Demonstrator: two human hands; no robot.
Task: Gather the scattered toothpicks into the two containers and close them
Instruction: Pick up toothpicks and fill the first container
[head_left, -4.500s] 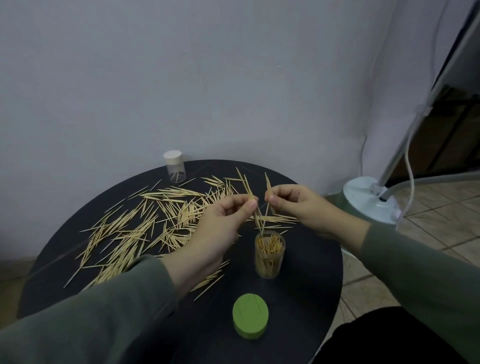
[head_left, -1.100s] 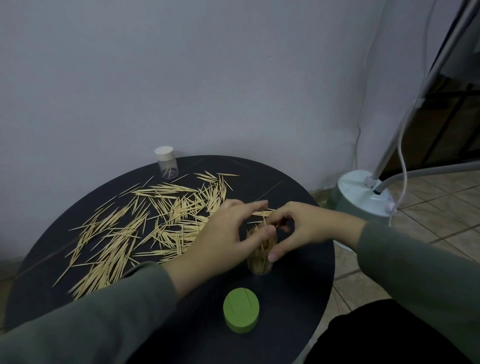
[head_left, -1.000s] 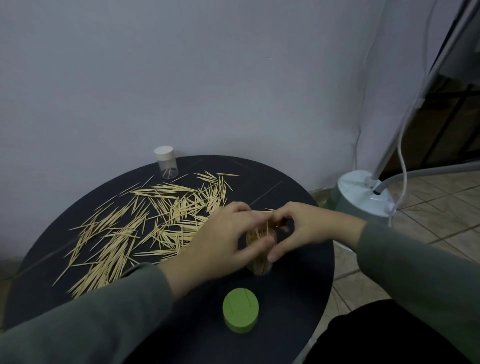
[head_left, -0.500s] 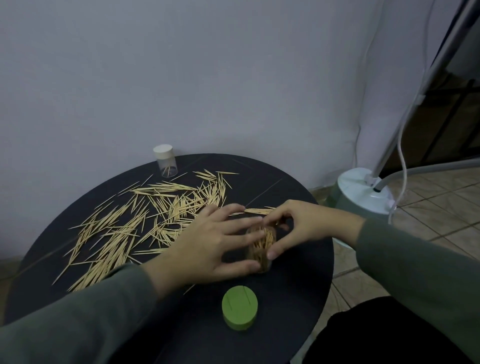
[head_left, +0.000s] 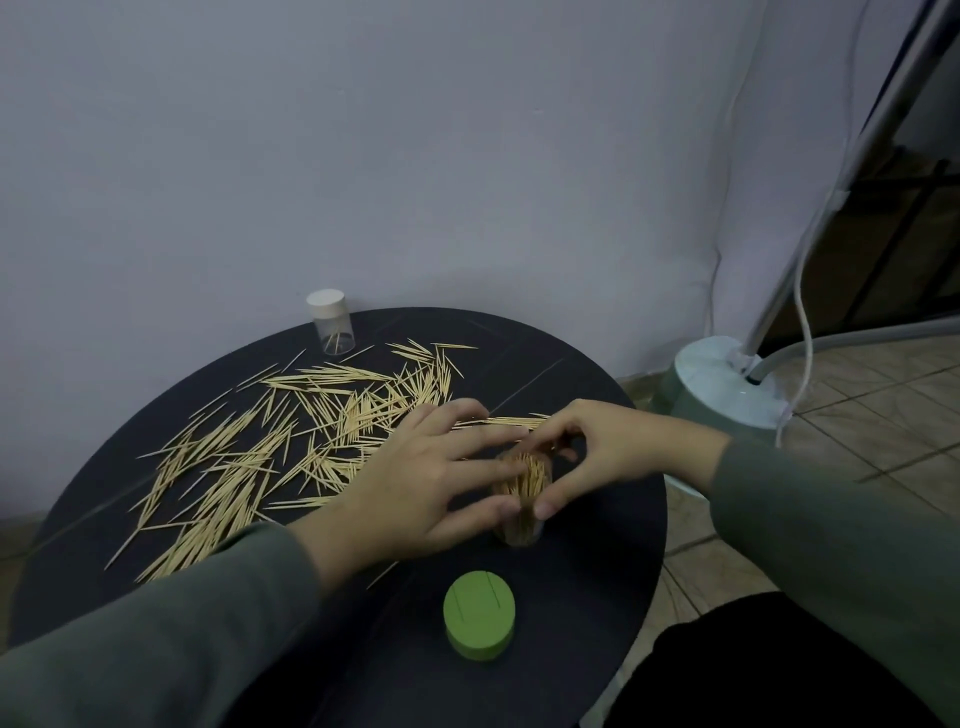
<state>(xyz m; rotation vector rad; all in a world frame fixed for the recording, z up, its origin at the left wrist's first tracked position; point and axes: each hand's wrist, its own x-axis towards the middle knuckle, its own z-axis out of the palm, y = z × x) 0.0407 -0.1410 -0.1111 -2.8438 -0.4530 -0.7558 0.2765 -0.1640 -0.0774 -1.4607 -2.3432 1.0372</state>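
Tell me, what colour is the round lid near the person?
Green: the lid shows clearly in the head view.

Both hands have come down from above the open container (head_left: 521, 493): the toothpicks pinched there 4.5 s ago are no longer held. Left hand (head_left: 426, 488) now lies with fingers spread against its side; right hand (head_left: 602, 452) cups its rim and far side
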